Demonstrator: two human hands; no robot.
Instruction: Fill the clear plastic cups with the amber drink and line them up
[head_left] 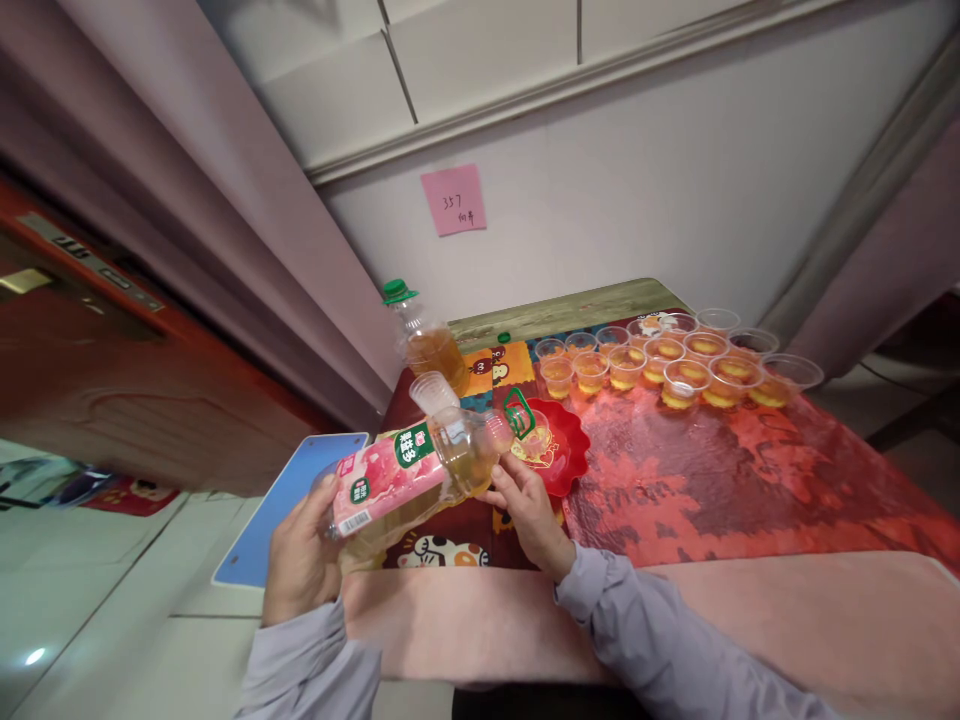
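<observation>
A clear juice bottle (pixel 405 465) with a pink and green label lies tilted, its neck pointing right. My left hand (pixel 304 545) is wrapped round its base. At the neck, the thumb and fingers of my right hand (pixel 529 505) hold the bottle from below; part of those fingers is hidden behind it. The mouth is over a red scalloped dish (pixel 576 440), in which a clear plastic cup (pixel 536 437) stands partly hidden. A green plastic ring (pixel 517 408) shows beside the mouth. Pale yellow liquid fills part of the bottle.
Several clear cups (pixel 686 378) with amber liquid stand in rows at the back right. Behind the bottle are a green-capped jug (pixel 435 355), stacked cups (pixel 433 393) and a green cap (pixel 504 337). A blue board (pixel 289 505) is left of the table (pixel 720 480).
</observation>
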